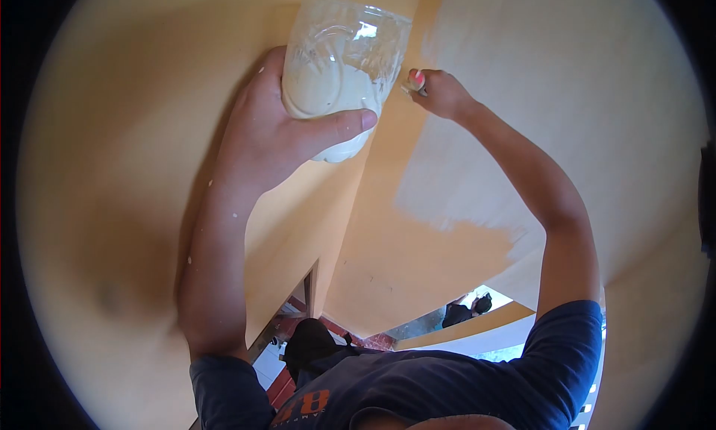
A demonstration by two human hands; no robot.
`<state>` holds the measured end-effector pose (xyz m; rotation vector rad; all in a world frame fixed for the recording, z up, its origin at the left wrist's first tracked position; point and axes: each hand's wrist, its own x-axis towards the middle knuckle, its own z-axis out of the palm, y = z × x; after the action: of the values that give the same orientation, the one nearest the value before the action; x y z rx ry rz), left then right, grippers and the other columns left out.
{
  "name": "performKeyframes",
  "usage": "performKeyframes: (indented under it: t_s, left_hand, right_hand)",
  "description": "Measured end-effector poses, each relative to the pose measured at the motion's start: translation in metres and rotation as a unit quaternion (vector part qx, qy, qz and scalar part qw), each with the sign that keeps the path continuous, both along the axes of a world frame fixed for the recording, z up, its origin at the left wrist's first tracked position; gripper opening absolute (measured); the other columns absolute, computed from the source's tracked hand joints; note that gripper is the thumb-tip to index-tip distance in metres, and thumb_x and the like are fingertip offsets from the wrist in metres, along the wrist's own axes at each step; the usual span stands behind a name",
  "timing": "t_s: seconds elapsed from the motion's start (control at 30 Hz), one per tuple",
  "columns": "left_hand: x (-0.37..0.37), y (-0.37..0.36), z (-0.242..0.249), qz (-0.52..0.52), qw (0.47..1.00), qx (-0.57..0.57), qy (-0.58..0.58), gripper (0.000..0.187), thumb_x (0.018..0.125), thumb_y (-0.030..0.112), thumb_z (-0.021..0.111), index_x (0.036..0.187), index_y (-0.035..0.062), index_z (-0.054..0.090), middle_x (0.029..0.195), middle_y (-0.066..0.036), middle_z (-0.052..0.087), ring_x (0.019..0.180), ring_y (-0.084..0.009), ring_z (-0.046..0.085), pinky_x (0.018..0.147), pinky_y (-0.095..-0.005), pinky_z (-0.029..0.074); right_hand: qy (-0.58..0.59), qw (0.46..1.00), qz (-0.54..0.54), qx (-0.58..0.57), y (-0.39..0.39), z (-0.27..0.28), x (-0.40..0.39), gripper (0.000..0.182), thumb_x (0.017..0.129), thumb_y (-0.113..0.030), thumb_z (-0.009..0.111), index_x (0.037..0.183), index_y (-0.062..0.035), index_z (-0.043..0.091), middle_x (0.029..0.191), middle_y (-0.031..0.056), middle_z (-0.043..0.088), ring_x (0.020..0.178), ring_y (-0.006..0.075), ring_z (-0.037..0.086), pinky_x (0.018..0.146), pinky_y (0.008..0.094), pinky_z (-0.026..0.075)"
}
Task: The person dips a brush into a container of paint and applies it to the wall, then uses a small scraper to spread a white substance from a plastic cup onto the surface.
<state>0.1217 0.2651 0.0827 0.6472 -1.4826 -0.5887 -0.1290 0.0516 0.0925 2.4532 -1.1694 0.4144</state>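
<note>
A clear plastic container [347, 64], cut open at the top, holds white paint in its lower part. My left hand [287, 132] is wrapped round it, thumb across the front. To the right, my right hand [440, 93] is closed round a small handle with a red part [418, 79], close to the wall. What is on the far end of that tool is too small to make out. Whitish paint [477, 154] covers part of the orange-tan wall [403, 258] around my right forearm. Small white specks dot my left arm.
Another plain wall [112, 169] stands close on the left and meets the painted one at a corner. Far below are a doorway frame [309, 288], a reddish floor [373, 341] and an opening through which a person in dark clothing [457, 313] shows.
</note>
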Motion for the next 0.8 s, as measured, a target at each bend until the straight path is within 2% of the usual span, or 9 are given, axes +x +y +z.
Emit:
performKeyframes:
  t_s: [0.1,0.17,0.3,0.43,0.57,0.6,0.67,0.77,0.8]
  left_hand:
    - [0.004,-0.008,-0.012,0.006,1.0,-0.023,-0.015,0.042,0.065,0.013,0.078,0.1,0.0003,0.058,0.091,-0.009,0.065,0.083,-0.0154,0.063,0.073,-0.0295,0.051]
    - [0.006,-0.011,-0.019,0.022,0.999,-0.036,-0.016,0.043,0.065,0.015,0.078,0.1,0.0003,0.058,0.091,-0.009,0.065,0.082,-0.0158,0.063,0.072,-0.0296,0.051]
    - [0.004,-0.009,-0.021,-0.01,1.0,-0.005,-0.005,0.044,0.064,0.016,0.078,0.1,0.0,0.058,0.09,-0.01,0.065,0.081,-0.0162,0.064,0.072,-0.0298,0.051]
    - [0.008,-0.006,-0.012,0.017,0.999,-0.045,-0.021,0.038,0.066,0.014,0.077,0.098,0.0001,0.06,0.088,-0.009,0.066,0.079,-0.0153,0.064,0.07,-0.0292,0.052]
    - [0.006,0.001,-0.007,-0.055,0.997,-0.042,-0.022,0.03,0.069,0.011,0.076,0.093,0.0001,0.063,0.083,-0.007,0.066,0.075,-0.0134,0.064,0.069,-0.0283,0.052]
    - [0.007,-0.002,-0.012,-0.03,0.998,-0.043,-0.02,0.027,0.07,0.01,0.074,0.092,-0.0002,0.064,0.082,-0.007,0.067,0.073,-0.0129,0.064,0.068,-0.028,0.051]
    - [0.005,0.005,-0.006,-0.017,0.998,-0.043,-0.035,0.028,0.07,0.011,0.075,0.093,-0.0002,0.064,0.082,-0.007,0.067,0.073,-0.0131,0.064,0.068,-0.0282,0.051]
    - [0.006,0.004,-0.002,-0.015,0.997,-0.058,-0.037,0.031,0.069,0.012,0.076,0.093,-0.0002,0.063,0.083,-0.007,0.067,0.074,-0.0137,0.064,0.069,-0.0287,0.051]
    - [0.006,0.003,-0.003,-0.029,0.997,-0.056,-0.034,0.032,0.068,0.013,0.076,0.094,-0.0002,0.063,0.084,-0.007,0.066,0.075,-0.0141,0.064,0.069,-0.029,0.051]
  right_hand:
    - [-0.023,0.997,-0.01,-0.068,-0.046,0.022,-0.019,0.028,0.078,-0.022,0.06,0.1,-0.0056,0.058,0.091,0.0175,0.063,0.081,0.0367,0.06,0.071,0.042,0.05]
    - [0.0,0.988,-0.093,-0.125,-0.042,0.056,-0.017,0.033,0.081,-0.025,0.055,0.107,-0.0053,0.057,0.089,0.0199,0.063,0.086,0.0367,0.06,0.075,0.0449,0.049]
    - [-0.009,0.958,-0.038,-0.284,-0.015,0.099,-0.004,0.031,0.083,-0.018,0.052,0.114,-0.0139,0.054,0.094,0.0158,0.06,0.086,0.0332,0.061,0.072,0.0436,0.052]
    - [0.042,0.933,-0.014,-0.357,-0.037,0.062,-0.018,0.027,0.083,-0.012,0.049,0.11,-0.0152,0.053,0.095,0.0119,0.059,0.084,0.0307,0.062,0.067,0.0413,0.054]
    - [0.13,0.976,-0.043,-0.171,-0.016,-0.051,-0.014,0.024,0.082,-0.01,0.051,0.105,-0.0135,0.052,0.095,0.0117,0.059,0.084,0.0298,0.063,0.07,0.0399,0.054]
    - [0.131,0.977,-0.044,-0.162,-0.004,-0.066,-0.013,0.024,0.082,-0.01,0.051,0.105,-0.0135,0.052,0.095,0.0117,0.059,0.084,0.0298,0.063,0.07,0.0399,0.054]
    - [0.105,0.993,-0.036,-0.026,0.01,-0.071,-0.005,0.026,0.081,-0.013,0.052,0.107,-0.0117,0.054,0.1,0.0141,0.059,0.086,0.0308,0.063,0.074,0.0406,0.053]
    - [-0.004,0.995,-0.004,-0.101,-0.018,-0.035,-0.015,0.03,0.082,-0.024,0.058,0.109,-0.012,0.057,0.098,0.0134,0.062,0.088,0.0317,0.061,0.075,0.0407,0.051]
    - [-0.007,0.994,-0.064,-0.087,-0.036,-0.009,-0.023,0.032,0.081,-0.023,0.054,0.111,-0.0123,0.056,0.099,0.0153,0.063,0.09,0.0333,0.061,0.077,0.0426,0.05]
